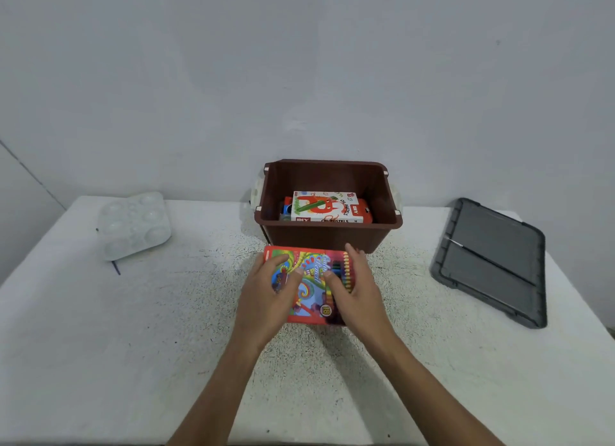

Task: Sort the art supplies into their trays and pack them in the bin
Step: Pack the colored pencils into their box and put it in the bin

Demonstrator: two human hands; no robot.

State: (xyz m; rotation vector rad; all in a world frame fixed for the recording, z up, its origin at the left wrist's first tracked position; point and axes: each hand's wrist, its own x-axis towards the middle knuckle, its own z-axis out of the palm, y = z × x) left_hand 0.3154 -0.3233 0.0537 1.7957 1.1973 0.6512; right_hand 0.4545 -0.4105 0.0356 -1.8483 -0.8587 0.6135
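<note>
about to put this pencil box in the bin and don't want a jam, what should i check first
1. Grip on pencil box: left hand and right hand both hold it: ok
2. Bin open, lid off, lying to its right: ok
3. Way from pencil box to bin free: ok
4. Room above the pastel box in the bin: cannot tell
5. Pencil box flap closed: cannot tell
6. Palette packed: not ok, it lies on the table at the left
</note>
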